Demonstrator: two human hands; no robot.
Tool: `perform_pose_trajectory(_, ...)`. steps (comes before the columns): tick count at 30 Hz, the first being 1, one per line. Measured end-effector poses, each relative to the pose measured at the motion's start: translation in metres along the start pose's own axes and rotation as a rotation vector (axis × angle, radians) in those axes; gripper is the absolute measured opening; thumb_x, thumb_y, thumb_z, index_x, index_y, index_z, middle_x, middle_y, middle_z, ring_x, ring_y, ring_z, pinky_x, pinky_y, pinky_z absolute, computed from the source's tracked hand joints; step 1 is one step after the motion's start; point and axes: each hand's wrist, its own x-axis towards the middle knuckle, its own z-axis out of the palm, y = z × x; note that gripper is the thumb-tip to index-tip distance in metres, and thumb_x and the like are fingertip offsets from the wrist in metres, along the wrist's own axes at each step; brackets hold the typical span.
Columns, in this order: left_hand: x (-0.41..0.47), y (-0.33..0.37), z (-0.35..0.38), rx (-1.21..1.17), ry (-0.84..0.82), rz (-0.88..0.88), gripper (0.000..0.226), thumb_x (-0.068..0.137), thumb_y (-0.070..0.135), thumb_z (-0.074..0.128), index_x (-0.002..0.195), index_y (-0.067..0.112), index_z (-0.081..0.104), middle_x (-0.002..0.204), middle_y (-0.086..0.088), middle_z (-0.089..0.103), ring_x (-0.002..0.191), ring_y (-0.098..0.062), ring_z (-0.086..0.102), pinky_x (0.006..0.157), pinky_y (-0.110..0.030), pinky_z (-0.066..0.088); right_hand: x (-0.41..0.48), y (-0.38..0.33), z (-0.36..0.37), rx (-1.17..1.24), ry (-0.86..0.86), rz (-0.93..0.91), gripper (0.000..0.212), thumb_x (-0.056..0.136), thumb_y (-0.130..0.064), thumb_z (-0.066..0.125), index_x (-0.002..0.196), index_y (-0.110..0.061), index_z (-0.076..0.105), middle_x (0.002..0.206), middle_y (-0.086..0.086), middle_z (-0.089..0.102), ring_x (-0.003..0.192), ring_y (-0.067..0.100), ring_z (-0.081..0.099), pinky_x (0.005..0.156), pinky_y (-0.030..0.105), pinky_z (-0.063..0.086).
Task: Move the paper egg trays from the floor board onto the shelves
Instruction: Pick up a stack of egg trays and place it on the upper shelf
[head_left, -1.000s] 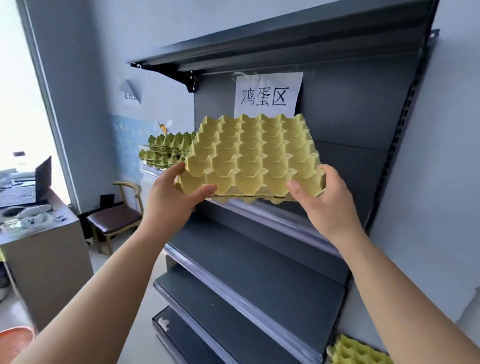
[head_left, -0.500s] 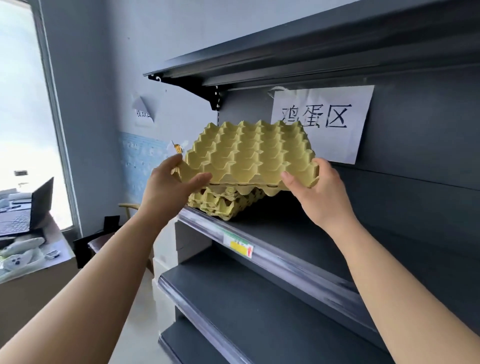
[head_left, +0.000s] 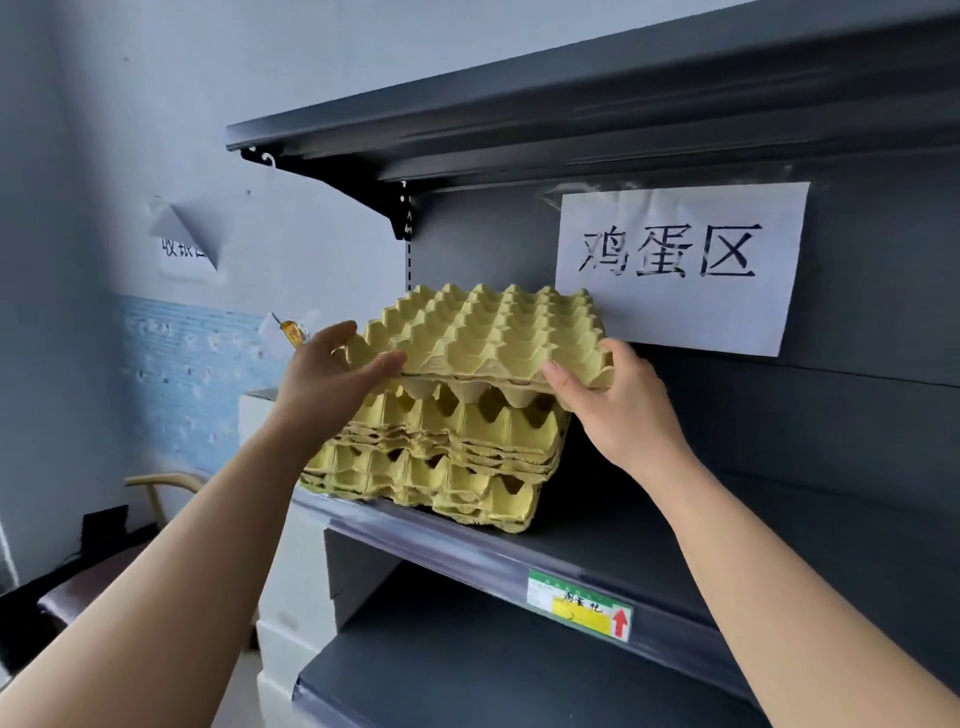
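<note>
Between left hand (head_left: 324, 382) and right hand (head_left: 605, 402): top tray (head_left: 483, 338).

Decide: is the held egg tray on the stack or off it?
On it: the tray sits on the stack, left hand and right hand gripping its edges.

The top egg tray (head_left: 483, 332) and the stack (head_left: 441, 457) under it are moulded paper pulp, matt and rough-fibred. The shelf (head_left: 675, 540) looks like painted metal, smooth and dull. The strip (head_left: 441, 530) on its front edge is clear glossy plastic. The sign (head_left: 675, 312) is smooth paper.
</note>
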Motion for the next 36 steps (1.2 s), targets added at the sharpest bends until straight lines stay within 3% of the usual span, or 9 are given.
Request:
perform_pose_trajectory(5,0.029,-0.029,0.001,-0.035,-0.125,-0.007,0.08,0.072,0.052,0.074,0.139,0.017,0.047,0.134,-0.007,0.053,0.114,-0.015,0.051,0.099,-0.033,0.041,0.009,-0.005,0.027,-0.078,0.037,0.089,0.101,0.058,-0.094,0.039,0.13,-0.023,0.044,0.12,0.001,0.058,0.111,0.024,0.054,0.094,0.045,0.047)
perform_pose_trajectory(8,0.039,-0.039,0.003,-0.006,-0.151,0.014,0.081,0.073,0.061,0.068,0.139,0.018,0.047,0.131,-0.007,0.056,0.119,-0.02,0.052,0.101,-0.039,0.042,0.011,-0.008,0.033,-0.134,0.054,0.129,0.102,0.058,-0.095,0.036,0.13,-0.023,0.045,0.118,0.001,0.059,0.109,0.025,0.055,0.092,0.046,0.047)
perform_pose_trajectory(13,0.047,-0.05,0.006,0.036,-0.193,0.058,0.077,0.081,0.06,0.061,0.142,0.018,0.04,0.132,-0.005,0.054,0.11,-0.017,0.052,0.088,-0.032,0.04,0.012,-0.017,0.039,-0.192,0.054,0.147,0.105,0.057,-0.096,0.035,0.133,-0.024,0.042,0.119,0.001,0.059,0.11,0.024,0.056,0.092,0.044,0.048)
perform_pose_trajectory(16,0.048,-0.06,0.008,0.069,-0.234,0.064,0.08,0.081,0.065,0.056,0.144,0.019,0.036,0.137,-0.006,0.051,0.119,-0.022,0.051,0.098,-0.04,0.043,0.008,-0.021,0.042,-0.2,0.046,0.157,0.105,0.058,-0.094,0.038,0.136,-0.024,0.04,0.122,0.0,0.058,0.11,0.021,0.056,0.092,0.043,0.049)
perform_pose_trajectory(21,0.05,-0.061,0.004,0.164,-0.224,0.121,0.079,0.081,0.068,0.053,0.142,0.021,0.038,0.14,-0.006,0.047,0.121,-0.026,0.051,0.1,-0.049,0.043,-0.005,-0.033,0.037,-0.284,0.097,0.156,0.087,0.074,-0.078,0.047,0.14,-0.022,0.037,0.132,0.002,0.051,0.119,0.021,0.048,0.093,0.036,0.044)
perform_pose_trajectory(27,0.028,-0.032,0.011,0.288,-0.074,0.436,0.052,0.088,0.048,0.057,0.129,0.017,0.056,0.134,-0.003,0.054,0.12,-0.031,0.048,0.099,-0.045,0.04,-0.024,-0.04,0.019,-0.381,0.177,0.054,0.063,0.086,-0.054,0.056,0.136,-0.018,0.047,0.139,0.002,0.047,0.126,0.019,0.043,0.098,0.032,0.037)
perform_pose_trajectory(31,-0.01,-0.007,0.033,0.255,-0.11,0.632,0.042,0.088,0.045,0.058,0.116,0.015,0.066,0.119,-0.001,0.064,0.104,-0.03,0.059,0.089,-0.043,0.047,-0.052,-0.033,-0.005,-0.456,0.178,0.036,0.055,0.089,-0.047,0.055,0.136,-0.018,0.05,0.143,-0.003,0.044,0.13,0.013,0.04,0.104,0.026,0.031)
perform_pose_trajectory(34,-0.049,0.01,0.062,0.189,-0.195,0.723,0.04,0.086,0.044,0.055,0.111,0.016,0.068,0.111,0.0,0.067,0.094,-0.028,0.062,0.081,-0.041,0.049,-0.084,-0.019,-0.033,-0.486,0.187,0.074,0.051,0.09,-0.042,0.056,0.135,-0.018,0.051,0.142,-0.006,0.046,0.12,0.013,0.051,0.104,0.029,0.038)
perform_pose_trajectory(36,-0.078,0.022,0.085,0.161,-0.261,0.762,0.04,0.086,0.044,0.054,0.111,0.015,0.069,0.11,0.0,0.067,0.092,-0.027,0.062,0.08,-0.04,0.05,-0.11,-0.004,-0.055,-0.53,0.189,0.109,0.049,0.091,-0.042,0.055,0.135,-0.02,0.051,0.142,-0.008,0.046,0.125,0.01,0.047,0.105,0.03,0.038)
